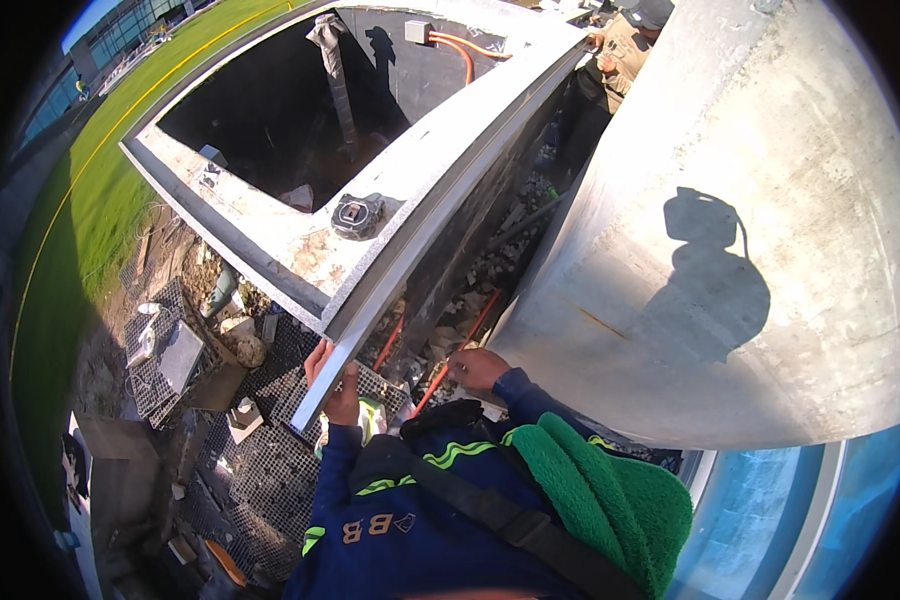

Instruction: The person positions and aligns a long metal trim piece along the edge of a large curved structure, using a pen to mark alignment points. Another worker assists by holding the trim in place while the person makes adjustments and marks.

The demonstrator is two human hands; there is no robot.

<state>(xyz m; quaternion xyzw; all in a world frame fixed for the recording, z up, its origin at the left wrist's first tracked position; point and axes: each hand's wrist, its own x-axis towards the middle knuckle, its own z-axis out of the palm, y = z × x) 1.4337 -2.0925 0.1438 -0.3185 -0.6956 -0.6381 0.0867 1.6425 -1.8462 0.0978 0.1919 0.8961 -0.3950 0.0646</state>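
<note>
My left hand grips the near end of a long straight metal bar, thumb on one side and fingers on the other. The bar runs away along the outer edge of a pale stone-topped ledge toward a co-worker at the far end. My right hand is curled beside an orange conduit in the gap between the ledge and a large curved concrete surface. Its fingertips are partly hidden, and I cannot make out anything in them. A green towel hangs over my right shoulder.
A dark boxy tool rests on the ledge beside a deep dark pit with a wrapped pipe. Rubble and black plastic grid panels lie at the left. Rubble fills the gap; grass stretches beyond.
</note>
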